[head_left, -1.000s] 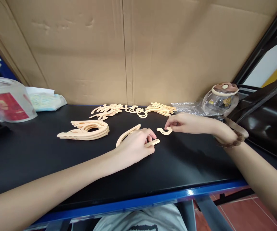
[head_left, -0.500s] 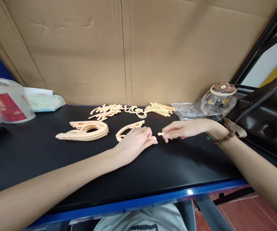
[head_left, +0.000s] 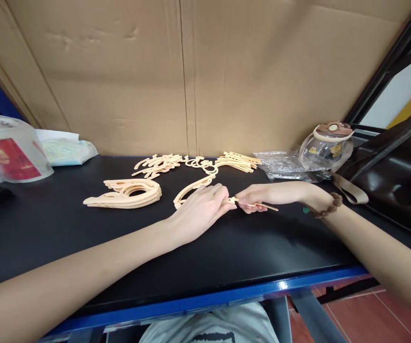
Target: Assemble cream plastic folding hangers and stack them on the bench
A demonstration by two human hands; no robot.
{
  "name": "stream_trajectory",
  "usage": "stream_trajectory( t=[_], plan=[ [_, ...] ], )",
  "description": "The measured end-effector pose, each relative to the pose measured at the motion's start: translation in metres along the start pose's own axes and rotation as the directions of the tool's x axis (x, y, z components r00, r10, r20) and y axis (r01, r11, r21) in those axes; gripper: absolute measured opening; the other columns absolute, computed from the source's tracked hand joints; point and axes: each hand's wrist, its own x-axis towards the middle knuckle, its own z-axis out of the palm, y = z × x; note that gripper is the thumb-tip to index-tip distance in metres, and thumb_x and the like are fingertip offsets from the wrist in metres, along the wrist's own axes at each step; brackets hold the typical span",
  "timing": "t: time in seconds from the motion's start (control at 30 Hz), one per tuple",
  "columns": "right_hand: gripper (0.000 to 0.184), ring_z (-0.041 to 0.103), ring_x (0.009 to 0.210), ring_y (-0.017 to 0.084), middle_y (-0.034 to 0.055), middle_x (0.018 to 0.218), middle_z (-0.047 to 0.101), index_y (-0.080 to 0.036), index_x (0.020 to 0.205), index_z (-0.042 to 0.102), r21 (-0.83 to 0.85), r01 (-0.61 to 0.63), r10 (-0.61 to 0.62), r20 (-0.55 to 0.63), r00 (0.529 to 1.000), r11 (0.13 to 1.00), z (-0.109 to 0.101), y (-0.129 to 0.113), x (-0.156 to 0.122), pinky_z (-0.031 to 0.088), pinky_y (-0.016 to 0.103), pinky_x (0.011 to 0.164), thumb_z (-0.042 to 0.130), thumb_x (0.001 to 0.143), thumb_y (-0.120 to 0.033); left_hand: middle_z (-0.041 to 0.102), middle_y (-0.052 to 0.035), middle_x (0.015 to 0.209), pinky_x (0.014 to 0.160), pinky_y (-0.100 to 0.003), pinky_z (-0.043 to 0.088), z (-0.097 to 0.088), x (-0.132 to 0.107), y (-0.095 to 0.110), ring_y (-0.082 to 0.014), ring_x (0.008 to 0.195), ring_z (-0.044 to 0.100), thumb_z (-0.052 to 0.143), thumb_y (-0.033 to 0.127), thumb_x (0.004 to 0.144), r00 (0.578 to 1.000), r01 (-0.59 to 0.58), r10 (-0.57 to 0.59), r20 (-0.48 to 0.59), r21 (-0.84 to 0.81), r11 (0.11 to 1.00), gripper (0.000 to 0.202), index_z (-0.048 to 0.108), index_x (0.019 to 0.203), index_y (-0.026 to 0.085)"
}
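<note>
My left hand (head_left: 198, 212) is closed on a beige plastic folding hanger (head_left: 188, 189), whose curved arm shows behind my knuckles; the rest is under my palm. Its end sticks out at my thumb. My right hand (head_left: 262, 194) pinches a thin beige bar (head_left: 272, 207) that points out to the right. The bar's near tip meets the hanger's end between my two hands; whether they are joined I cannot tell. Left of my hands lies a stack of folded beige hangers (head_left: 126, 202).
Along the back lie a pile of curved arms (head_left: 160, 165), several hooks (head_left: 201, 164) and a bundle of thin bars (head_left: 239, 162). Clear plastic wrap (head_left: 284, 164), a round bottle (head_left: 328, 147) and a dark bag (head_left: 398, 171) stand right. A tissue pack (head_left: 67, 150) and plastic tub (head_left: 15, 150) are left.
My right hand has moved slightly left, bringing the bar's tip against the hanger's end. The bar's far part now shows past my fingers. My left hand has shifted slightly right.
</note>
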Motion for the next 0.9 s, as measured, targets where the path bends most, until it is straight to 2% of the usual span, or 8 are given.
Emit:
stream_trajectory(
  t=[0.1,0.2,0.43,0.63,0.77,0.9],
  plan=[
    [0.034,0.037,0.058,0.010,-0.0015,0.068,0.041,-0.017,0.073,0.045,-0.004,0.013,-0.013,0.017,1.000,1.000,0.001,0.000,0.000,0.037,0.021,0.049,0.033,0.096,-0.040,0.053,-0.0002,0.081,0.064,-0.030,0.036,0.000,-0.001,0.000,-0.0166,0.068,0.049,0.036,0.033,0.099,1.000,-0.007,0.007,-0.014,-0.001,1.000,0.023,0.045,0.083,0.019],
    [0.039,0.034,0.056,0.009,-0.0018,0.068,0.039,-0.017,0.073,0.044,-0.042,-0.025,0.025,0.019,1.000,0.999,0.003,-0.005,-0.001,0.033,0.019,0.043,0.033,0.095,-0.047,0.054,-0.0004,0.081,0.064,-0.030,0.036,-0.001,-0.002,0.002,-0.0167,0.066,0.049,0.034,0.033,0.099,1.000,-0.001,0.001,0.005,0.022,1.000,0.023,0.045,0.084,0.019],
    [0.041,0.032,0.055,0.009,-0.0028,0.067,0.036,-0.019,0.073,0.040,-0.074,-0.060,0.063,0.044,0.997,0.995,0.008,-0.016,-0.005,0.031,0.019,0.041,0.031,0.095,-0.052,0.055,-0.0014,0.083,0.065,-0.031,0.036,-0.005,-0.003,0.006,-0.0186,0.069,0.050,0.031,0.035,0.100,0.997,0.028,-0.031,0.064,0.040,0.999,0.024,0.045,0.088,0.019],
    [0.041,0.028,0.056,0.009,-0.0040,0.066,0.030,-0.019,0.070,0.035,-0.036,-0.015,0.018,0.087,0.996,0.999,0.010,-0.018,-0.006,0.029,0.021,0.047,0.031,0.095,-0.052,0.054,-0.0023,0.088,0.065,-0.030,0.037,-0.005,-0.003,0.005,-0.0196,0.074,0.051,0.031,0.038,0.100,0.993,0.033,-0.031,0.117,-0.019,0.999,0.025,0.043,0.087,0.020],
    [0.038,0.033,0.057,0.009,-0.0031,0.067,0.034,-0.019,0.071,0.037,-0.077,-0.079,0.086,0.087,0.992,0.994,0.012,-0.023,-0.009,0.031,0.020,0.046,0.032,0.095,-0.048,0.052,-0.0017,0.087,0.066,-0.030,0.037,-0.005,-0.003,0.004,-0.0186,0.075,0.050,0.031,0.036,0.100,0.992,-0.005,0.013,0.123,-0.069,0.998,0.024,0.040,0.085,0.020],
    [0.036,0.037,0.058,0.009,-0.0008,0.072,0.042,-0.018,0.075,0.041,-0.193,-0.138,0.151,0.053,0.987,0.971,0.014,-0.030,-0.011,0.032,0.021,0.046,0.032,0.095,-0.047,0.050,-0.0013,0.086,0.066,-0.029,0.037,-0.005,-0.003,0.004,-0.0177,0.073,0.049,0.030,0.033,0.100,0.986,-0.023,0.041,0.160,-0.113,0.993,0.022,0.040,0.085,0.020]
  ],
)
